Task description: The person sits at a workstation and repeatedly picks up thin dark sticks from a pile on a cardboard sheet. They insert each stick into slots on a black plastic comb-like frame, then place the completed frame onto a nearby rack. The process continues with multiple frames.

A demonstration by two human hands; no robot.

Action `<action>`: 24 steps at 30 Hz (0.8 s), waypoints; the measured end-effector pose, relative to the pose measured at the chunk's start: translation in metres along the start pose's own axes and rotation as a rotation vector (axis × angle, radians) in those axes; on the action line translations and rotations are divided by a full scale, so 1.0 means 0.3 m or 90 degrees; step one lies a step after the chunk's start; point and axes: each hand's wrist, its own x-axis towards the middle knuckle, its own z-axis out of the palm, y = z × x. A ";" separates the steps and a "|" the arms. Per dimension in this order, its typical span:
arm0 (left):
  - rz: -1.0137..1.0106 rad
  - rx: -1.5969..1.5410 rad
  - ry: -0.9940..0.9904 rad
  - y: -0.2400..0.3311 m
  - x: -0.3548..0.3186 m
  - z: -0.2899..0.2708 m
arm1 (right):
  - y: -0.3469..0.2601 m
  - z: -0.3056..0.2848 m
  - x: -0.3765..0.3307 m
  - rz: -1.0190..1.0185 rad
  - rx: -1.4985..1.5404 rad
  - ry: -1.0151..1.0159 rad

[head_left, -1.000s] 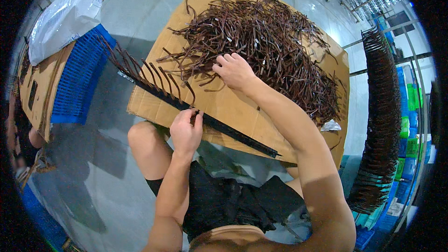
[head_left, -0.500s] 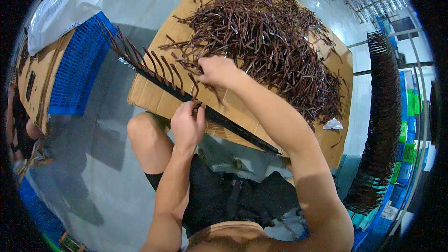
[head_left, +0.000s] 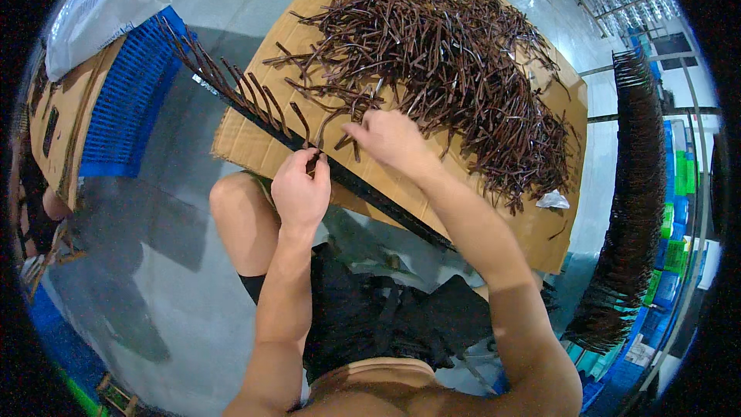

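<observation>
A long black slotted bar (head_left: 363,191) lies slantwise across the near edge of the cardboard, with several curved brown strips (head_left: 270,100) standing up from its far left part. My left hand (head_left: 299,191) is closed at the bar, thumb and fingers pinching the base of a brown strip (head_left: 321,136) there. My right hand (head_left: 394,139) is over the near side of a large heap of loose brown strips (head_left: 432,46). Its thumb stands apart from the forefinger above a few scattered strips; the other fingers are partly hidden.
The heap lies on a cardboard sheet (head_left: 532,251) in front of my knees. A small white scrap (head_left: 553,200) rests near its right edge. On the left are a blue crate (head_left: 127,108) and a white bag (head_left: 108,11). At right hangs a dense row of dark strips (head_left: 634,185).
My right hand has moved right and a little nearer, away from the upright strips. My left hand has shifted slightly left and up along the bar.
</observation>
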 end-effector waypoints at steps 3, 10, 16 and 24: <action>0.002 -0.007 -0.015 0.014 0.012 0.008 | -0.032 0.025 -0.013 0.075 0.006 0.006; -0.016 -0.052 -0.038 0.004 0.009 -0.005 | 0.069 0.066 -0.020 0.198 0.347 -0.132; 0.069 -0.017 -0.021 -0.004 -0.013 0.024 | 0.047 0.004 -0.110 0.225 0.914 -0.164; 0.120 -0.002 -0.020 -0.006 -0.012 0.019 | -0.096 0.103 -0.172 0.060 0.811 0.142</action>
